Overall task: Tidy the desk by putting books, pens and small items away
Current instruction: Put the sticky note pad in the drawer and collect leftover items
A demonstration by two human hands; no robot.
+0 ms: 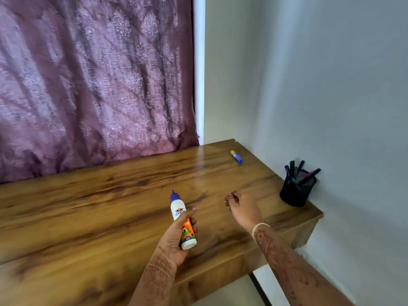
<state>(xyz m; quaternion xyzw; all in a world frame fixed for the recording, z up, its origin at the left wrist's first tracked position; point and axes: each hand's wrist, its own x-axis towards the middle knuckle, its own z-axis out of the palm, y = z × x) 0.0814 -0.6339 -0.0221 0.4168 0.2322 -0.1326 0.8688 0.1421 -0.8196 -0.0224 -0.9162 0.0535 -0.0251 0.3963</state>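
Over the glossy wooden desk: left hand wraps the white, blue-capped glue bottle; right hand loosely curled, empty. Risk: grip sits low, bottle could tip out. Blue glue stick lies far back, black mesh pen holder at white wall.

Glue bottle in left hand above counter front-centre. Right hand just right of it. Pen holder at right edge, glue stick far back right. Curtain behind counter.
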